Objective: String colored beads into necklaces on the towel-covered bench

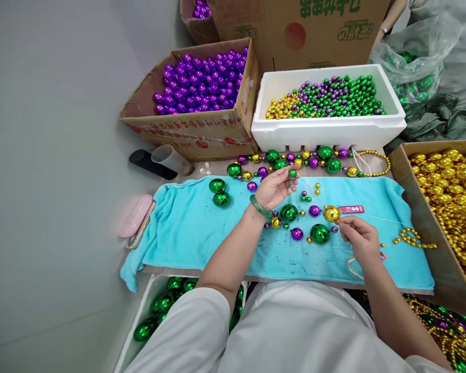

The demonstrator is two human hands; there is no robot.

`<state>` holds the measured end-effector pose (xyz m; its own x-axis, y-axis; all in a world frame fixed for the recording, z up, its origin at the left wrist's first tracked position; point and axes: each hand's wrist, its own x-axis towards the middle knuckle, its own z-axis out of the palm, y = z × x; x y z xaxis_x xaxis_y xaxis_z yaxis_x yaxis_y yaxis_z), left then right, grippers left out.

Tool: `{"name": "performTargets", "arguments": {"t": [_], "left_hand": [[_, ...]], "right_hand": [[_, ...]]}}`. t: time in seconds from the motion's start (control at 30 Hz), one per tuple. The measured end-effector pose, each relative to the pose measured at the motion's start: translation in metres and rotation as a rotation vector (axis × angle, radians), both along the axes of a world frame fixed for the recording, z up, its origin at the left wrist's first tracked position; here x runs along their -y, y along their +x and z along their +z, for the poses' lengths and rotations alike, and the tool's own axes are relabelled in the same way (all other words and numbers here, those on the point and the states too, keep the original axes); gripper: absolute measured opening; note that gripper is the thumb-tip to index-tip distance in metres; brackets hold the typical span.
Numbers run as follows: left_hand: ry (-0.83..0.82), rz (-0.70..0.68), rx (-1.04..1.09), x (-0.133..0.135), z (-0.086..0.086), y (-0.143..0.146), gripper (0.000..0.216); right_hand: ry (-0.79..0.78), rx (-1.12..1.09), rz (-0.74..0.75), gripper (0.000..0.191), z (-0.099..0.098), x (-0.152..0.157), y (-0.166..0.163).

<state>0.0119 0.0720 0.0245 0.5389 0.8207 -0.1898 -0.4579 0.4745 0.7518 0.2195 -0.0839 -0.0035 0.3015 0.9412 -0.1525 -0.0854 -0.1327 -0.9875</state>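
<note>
Each grip, right hand (361,239) and left hand (275,187), is pinched closed above the bench (219,167), where a turquoise towel (178,233) lies spread with large green balls (289,213) on it. From where I stand, the right nips a gold ball (331,213) at its lower edge, the left holds a much smaller green bead (292,174), and a thin thread (310,189) slants between the two.

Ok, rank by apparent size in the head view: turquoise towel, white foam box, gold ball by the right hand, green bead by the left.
1. Turquoise towel
2. White foam box
3. Gold ball
4. Green bead
</note>
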Motion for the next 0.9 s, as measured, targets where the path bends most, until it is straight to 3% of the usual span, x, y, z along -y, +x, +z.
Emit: {"name": "performTargets", "arguments": {"t": [0.33, 0.53, 0.63, 0.73, 0.8, 0.9], "left_hand": [[0.103, -0.008, -0.186, 0.002, -0.002, 0.0, 0.03], [0.261, -0.101, -0.389, 0.013, -0.001, 0.001, 0.066], [0.502, 0.056, -0.742, 0.004, -0.001, -0.019, 0.062], [0.745, 0.254, -1.37, -0.014, -0.009, -0.051, 0.035], [0.718, 0.212, -1.643, -0.023, -0.02, -0.07, 0.032], [0.557, 0.144, -1.658, -0.028, -0.04, -0.087, 0.029]], "right_hand": [[-0.049, 0.064, 0.083, 0.017, -0.011, 0.001, 0.008], [-0.052, 0.03, 0.135, 0.017, -0.018, -0.001, 0.011], [-0.025, 0.007, 0.128, 0.017, -0.019, -0.002, 0.009], [-0.025, -0.013, 0.12, 0.017, -0.02, -0.003, 0.009], [-0.037, -0.019, 0.111, 0.018, -0.02, -0.003, 0.009], [-0.045, -0.02, 0.108, 0.019, -0.018, -0.004, 0.008]]}}
